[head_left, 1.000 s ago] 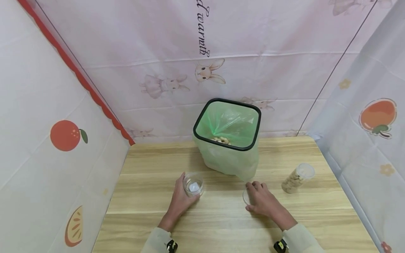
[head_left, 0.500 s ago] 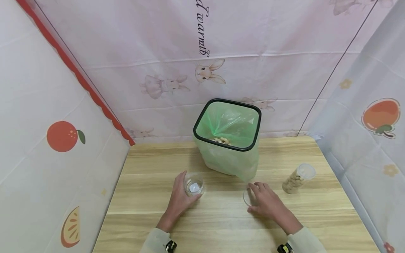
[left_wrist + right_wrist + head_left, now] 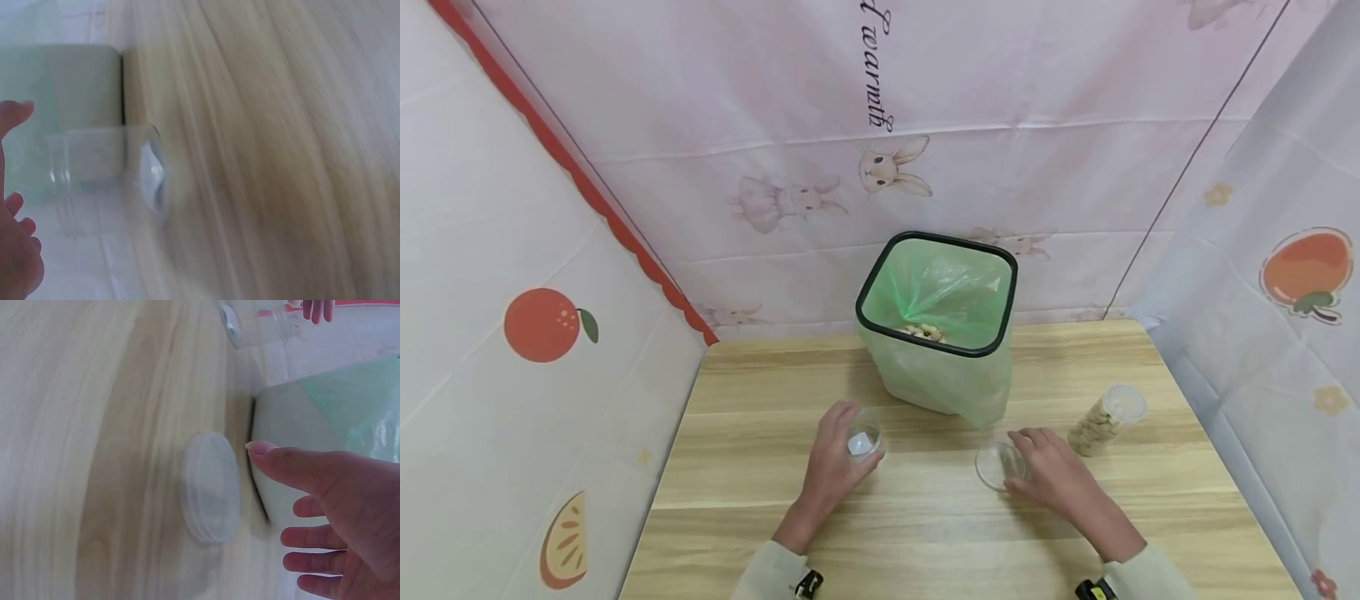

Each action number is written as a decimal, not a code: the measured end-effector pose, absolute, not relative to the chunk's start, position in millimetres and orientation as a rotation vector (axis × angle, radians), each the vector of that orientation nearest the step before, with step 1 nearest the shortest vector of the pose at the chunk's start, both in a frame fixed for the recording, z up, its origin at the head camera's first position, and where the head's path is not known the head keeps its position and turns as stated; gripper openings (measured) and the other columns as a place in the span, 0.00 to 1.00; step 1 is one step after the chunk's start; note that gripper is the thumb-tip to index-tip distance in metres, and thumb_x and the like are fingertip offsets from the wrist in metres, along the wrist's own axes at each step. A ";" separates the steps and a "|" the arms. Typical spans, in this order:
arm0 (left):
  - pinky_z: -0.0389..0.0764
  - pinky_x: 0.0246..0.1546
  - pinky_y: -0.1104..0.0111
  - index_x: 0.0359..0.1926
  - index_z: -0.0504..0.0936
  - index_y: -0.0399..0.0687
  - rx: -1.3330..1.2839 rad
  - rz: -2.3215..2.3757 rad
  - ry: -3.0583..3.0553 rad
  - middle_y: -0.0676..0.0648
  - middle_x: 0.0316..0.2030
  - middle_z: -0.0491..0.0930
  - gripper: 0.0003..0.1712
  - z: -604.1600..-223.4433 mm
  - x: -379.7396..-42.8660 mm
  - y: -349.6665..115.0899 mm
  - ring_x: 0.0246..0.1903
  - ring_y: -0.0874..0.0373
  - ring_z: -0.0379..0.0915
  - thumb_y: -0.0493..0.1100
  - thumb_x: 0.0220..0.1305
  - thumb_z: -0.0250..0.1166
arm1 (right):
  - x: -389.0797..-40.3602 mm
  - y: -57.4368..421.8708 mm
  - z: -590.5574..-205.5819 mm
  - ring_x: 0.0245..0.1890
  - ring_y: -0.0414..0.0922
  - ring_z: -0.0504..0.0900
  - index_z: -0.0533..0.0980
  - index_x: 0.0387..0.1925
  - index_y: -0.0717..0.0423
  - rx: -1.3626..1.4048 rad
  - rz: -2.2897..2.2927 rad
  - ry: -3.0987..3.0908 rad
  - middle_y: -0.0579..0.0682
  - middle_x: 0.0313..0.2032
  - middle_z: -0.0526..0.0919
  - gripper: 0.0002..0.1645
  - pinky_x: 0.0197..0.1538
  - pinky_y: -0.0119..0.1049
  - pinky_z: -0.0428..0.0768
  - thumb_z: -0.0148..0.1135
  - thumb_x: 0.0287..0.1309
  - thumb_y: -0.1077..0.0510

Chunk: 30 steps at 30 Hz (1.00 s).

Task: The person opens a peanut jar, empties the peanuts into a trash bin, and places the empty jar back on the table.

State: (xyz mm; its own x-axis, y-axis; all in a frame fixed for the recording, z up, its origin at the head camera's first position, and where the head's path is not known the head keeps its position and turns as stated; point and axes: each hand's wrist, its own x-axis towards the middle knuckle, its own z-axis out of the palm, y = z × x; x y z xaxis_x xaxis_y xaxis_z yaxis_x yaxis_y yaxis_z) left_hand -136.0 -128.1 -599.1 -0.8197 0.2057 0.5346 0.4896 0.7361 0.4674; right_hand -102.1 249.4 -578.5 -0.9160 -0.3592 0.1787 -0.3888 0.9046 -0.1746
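A clear plastic jar [image 3: 874, 433] with a small white packet [image 3: 151, 178] at its bottom stands upright on the table. My left hand [image 3: 833, 467] is spread at the jar's left side; in the left wrist view its thumb and fingers are apart from the jar wall. To the right, a round clear lid [image 3: 211, 487] lies flat on the tabletop. My right hand [image 3: 1060, 473] hovers at the lid's right edge, thumb and fingers spread; the right wrist view shows a gap between them and the lid.
Behind the hands stands a bin [image 3: 940, 379] with a black rim and green liner, pale pieces [image 3: 925, 332] inside. A clear jar [image 3: 1105, 421] filled with pale pieces is right of the right hand. Printed curtains [image 3: 737, 267] surround the wooden table [image 3: 925, 533].
My right hand has drawn back to the right, uncovering more of the lid, which stays put. My left hand has loosened and shifted slightly about the jar.
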 end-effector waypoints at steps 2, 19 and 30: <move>0.78 0.65 0.52 0.65 0.76 0.40 -0.567 -0.825 -2.466 0.39 0.63 0.77 0.49 -594.3 -135.7 -123.2 0.67 0.46 0.71 0.48 0.41 0.86 | -101.9 254.4 -574.6 0.54 0.59 0.83 0.79 0.58 0.65 0.592 0.278 -2.901 0.62 0.52 0.85 0.47 0.59 0.54 0.83 0.84 0.41 0.41; 0.77 0.65 0.57 0.62 0.79 0.38 -0.897 -0.709 -2.296 0.43 0.57 0.80 0.48 -582.8 -129.2 -86.2 0.60 0.45 0.78 0.49 0.38 0.87 | -93.1 278.3 -544.5 0.51 0.59 0.83 0.81 0.52 0.65 0.668 0.177 -2.729 0.62 0.48 0.85 0.42 0.55 0.55 0.84 0.86 0.39 0.44; 0.80 0.61 0.60 0.67 0.76 0.45 -0.948 -0.757 -2.392 0.47 0.61 0.79 0.48 -591.6 -124.9 -62.0 0.60 0.53 0.77 0.52 0.45 0.86 | -92.2 288.5 -531.5 0.50 0.58 0.82 0.80 0.53 0.65 0.729 0.101 -2.621 0.61 0.48 0.85 0.44 0.53 0.52 0.84 0.88 0.35 0.47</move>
State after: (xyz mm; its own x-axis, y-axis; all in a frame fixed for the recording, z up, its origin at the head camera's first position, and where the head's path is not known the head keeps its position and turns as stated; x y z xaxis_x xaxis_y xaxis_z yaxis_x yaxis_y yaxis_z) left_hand -124.9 -62.0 -591.6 -0.6592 0.4724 0.5851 0.7230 0.6119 0.3205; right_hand -92.2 288.5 -531.5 -0.7764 -0.4783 0.4105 -0.5083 0.8602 0.0409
